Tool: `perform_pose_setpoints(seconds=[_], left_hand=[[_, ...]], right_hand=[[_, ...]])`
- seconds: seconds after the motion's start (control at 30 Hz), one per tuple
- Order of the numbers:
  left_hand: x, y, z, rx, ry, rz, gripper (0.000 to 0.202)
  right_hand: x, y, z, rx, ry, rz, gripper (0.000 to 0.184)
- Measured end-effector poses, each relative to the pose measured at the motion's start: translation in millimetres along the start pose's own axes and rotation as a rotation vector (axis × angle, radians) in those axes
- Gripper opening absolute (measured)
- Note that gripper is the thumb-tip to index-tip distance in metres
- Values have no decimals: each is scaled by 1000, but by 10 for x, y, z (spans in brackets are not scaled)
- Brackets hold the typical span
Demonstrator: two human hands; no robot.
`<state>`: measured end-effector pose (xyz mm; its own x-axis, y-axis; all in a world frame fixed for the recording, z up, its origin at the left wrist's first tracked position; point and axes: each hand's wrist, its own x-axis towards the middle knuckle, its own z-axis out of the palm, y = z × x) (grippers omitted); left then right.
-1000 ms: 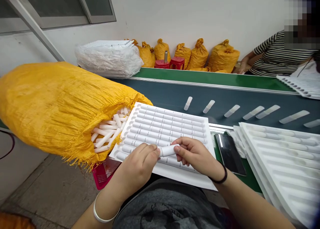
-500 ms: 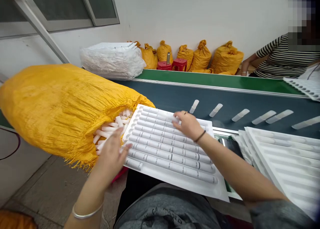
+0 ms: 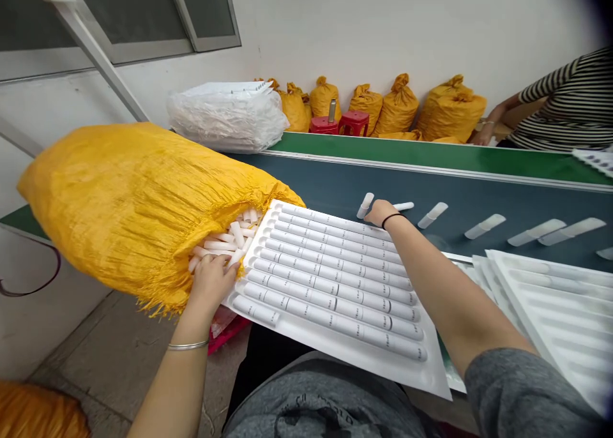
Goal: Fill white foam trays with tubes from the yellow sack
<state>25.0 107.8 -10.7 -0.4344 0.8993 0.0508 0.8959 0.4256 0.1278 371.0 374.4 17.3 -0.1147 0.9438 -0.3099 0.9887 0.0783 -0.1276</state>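
Note:
My left hand [image 3: 214, 277] is at the mouth of a yellow woven sack [image 3: 124, 189], on a pile of short white plastic tubes [image 3: 238, 234]. Its thumb is apart from its fingers; the fingertips are partly hidden. On my lap side, a white moulded tray [image 3: 335, 355] holds rows of grey-white printed tubes [image 3: 330, 304]. Beyond its far edge, my right hand [image 3: 382, 212] is curled at the dark belt, its fingertips at the lower end of a tilted translucent white tube [image 3: 366, 204]. Another white tube [image 3: 405, 206] lies just right of that hand.
More white tubes [image 3: 484, 226] stand or lean along the dark belt [image 3: 325, 179]. Stacked white trays [image 3: 560, 310] are at the right. A plastic-wrapped bundle [image 3: 227, 115] sits on the green ledge [image 3: 383, 147]. Across it are tied yellow sacks, red stools [image 3: 354, 124] and a person in stripes [image 3: 565, 99].
My right hand has moved off the tray's tubes to the belt beyond it. My left hand has moved down and left from the tray's edge onto the loose tubes. The view has shifted slightly.

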Motion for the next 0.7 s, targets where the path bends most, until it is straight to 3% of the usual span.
perform_pose_setpoints(seconds=[0.13,0.23,0.33,0.47,0.6,0.7], left_hand=[[56,1,46,15,27,7,41],[68,-84,47,-41,122,37,43],[58,-135,62,-176,295,73,42],[-4,-48,34,-332,450,158,27],[-93,50,-34,-412,487,203,27],[-145,38,-39,-453,477,127,35]], right_hand=[[-276,218,-71,30,104,-24,30],[-322,468,-115,41,178,41,29],[-165,667,-160,52,201,140,31],[209,735,-210,83,171,226,33],[527,727,-251,119,92,310,33],[638,781,-251,142,59,327,32]])
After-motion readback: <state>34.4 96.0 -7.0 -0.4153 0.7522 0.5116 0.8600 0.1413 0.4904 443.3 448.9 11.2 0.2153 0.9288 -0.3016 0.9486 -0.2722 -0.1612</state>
